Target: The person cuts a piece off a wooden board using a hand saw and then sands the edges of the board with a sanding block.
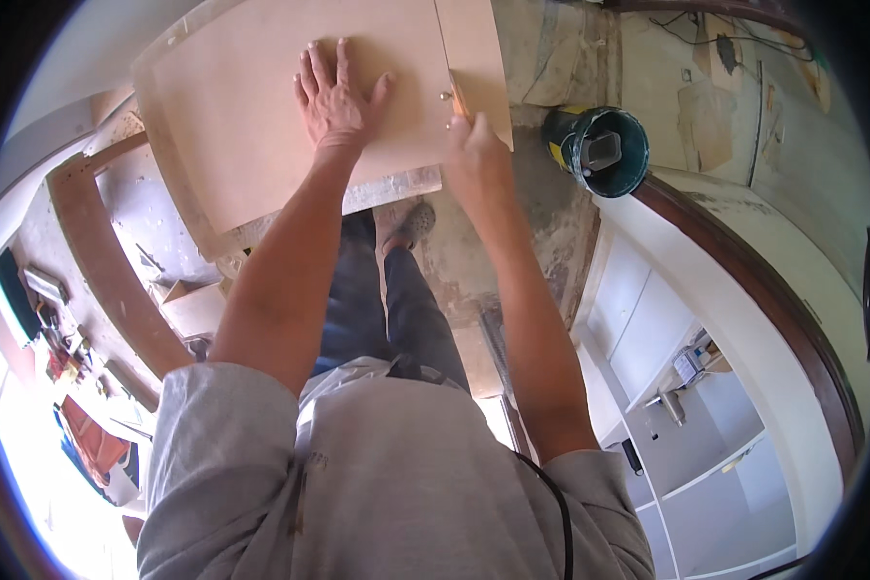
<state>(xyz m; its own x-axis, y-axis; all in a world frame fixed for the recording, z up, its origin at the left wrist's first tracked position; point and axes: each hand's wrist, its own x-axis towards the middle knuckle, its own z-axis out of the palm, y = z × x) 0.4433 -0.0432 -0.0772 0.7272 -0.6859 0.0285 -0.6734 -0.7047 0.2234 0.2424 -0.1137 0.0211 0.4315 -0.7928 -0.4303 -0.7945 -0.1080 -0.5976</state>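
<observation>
Board [232, 116]: one, tan, flat, one thin dark line [443, 37] near its right edge; lies before the person [387, 464]
Left grip [336, 108]: released, spread on the board
Right grip [478, 147]: clenched on one orange tool [458, 97] at the line

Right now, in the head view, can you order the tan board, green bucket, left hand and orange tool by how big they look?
1. Tan board, by far the largest.
2. Green bucket and left hand: too alike to rank.
3. Orange tool, smallest by what shows outside the right hand.
</observation>
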